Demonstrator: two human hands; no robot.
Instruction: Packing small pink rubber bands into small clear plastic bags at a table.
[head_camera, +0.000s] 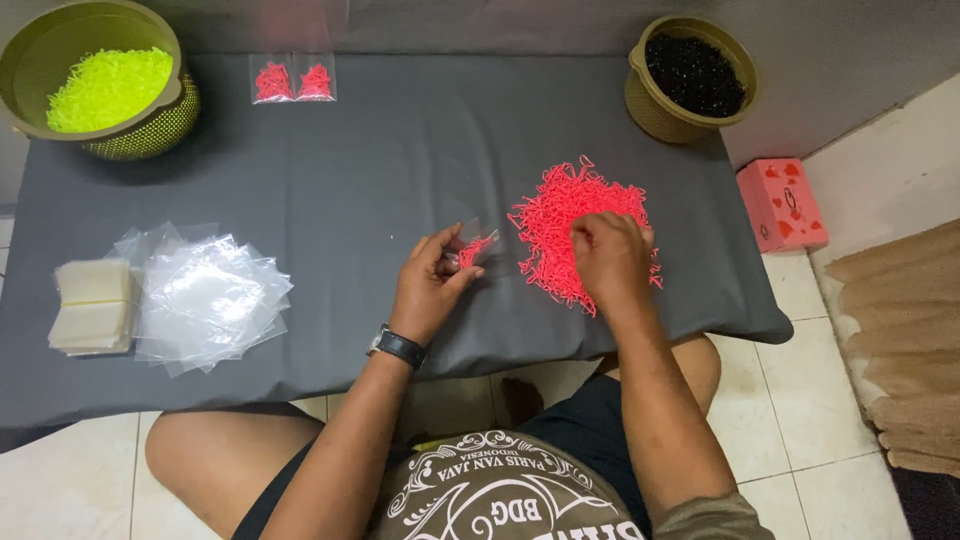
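Left hand (432, 283): bag (476, 243) of pink pieces (474, 250)

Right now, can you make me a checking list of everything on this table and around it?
Surface: low table under a grey cloth, set on a tiled floor.
Job's things: pile of small pink pieces; little clear bag partly filled with pink pieces.
Clutter: loose clear bags; stack of pale bags; two filled bags of pink pieces; basket of yellow-green pieces; basket of black pieces.
Grippers: left hand holds the little clear bag; right hand rests on the pink pile, fingers curled.
Cables: nothing seen.
Surroundings: pink box on the floor; brown mat to the right.
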